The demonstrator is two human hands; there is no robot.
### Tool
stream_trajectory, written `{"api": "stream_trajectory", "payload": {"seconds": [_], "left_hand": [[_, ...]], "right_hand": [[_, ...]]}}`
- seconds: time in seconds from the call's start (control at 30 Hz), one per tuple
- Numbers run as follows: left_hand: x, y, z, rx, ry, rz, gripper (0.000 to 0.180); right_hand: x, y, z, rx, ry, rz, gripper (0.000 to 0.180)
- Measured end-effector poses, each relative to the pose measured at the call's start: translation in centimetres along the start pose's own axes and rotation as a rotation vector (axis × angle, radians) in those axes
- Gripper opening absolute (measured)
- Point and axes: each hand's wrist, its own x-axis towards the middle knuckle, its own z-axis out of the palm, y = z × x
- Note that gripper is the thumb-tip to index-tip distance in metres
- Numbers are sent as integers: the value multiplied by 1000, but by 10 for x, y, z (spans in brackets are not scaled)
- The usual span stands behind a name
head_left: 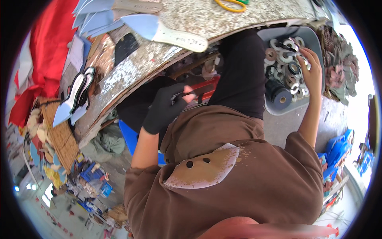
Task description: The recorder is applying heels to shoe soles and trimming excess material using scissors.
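Observation:
My right hand reaches into a grey plastic bin on the floor at my right. The bin holds several rolls of tape and ribbon and a dark blue roll. The fingertips curl around a small white roll near the top of the pile. My left hand wears a black glove with bare fingertips. It is curled just under the edge of the speckled worktable, next to a red tray. Whether it pinches anything is unclear. My brown sweatshirt fills the lower middle.
On the table lie blue and white shoe insoles and yellow scissors. A pointed high-heel shoe hangs at its left end, beside red cloth and a woven basket. A blue stool stands under me. Blue pieces are stacked at the right.

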Motion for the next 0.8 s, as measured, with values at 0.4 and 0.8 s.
{"api": "stream_trajectory", "payload": {"seconds": [0.4, 0.8], "left_hand": [[-28, 24, -63, 252, 66, -134, 16], [133, 40, -92, 931, 391, 651, 17]], "right_hand": [[10, -211, 99, 713, -650, -458, 28], [15, -238, 136, 1240, -986, 121, 28]]}}
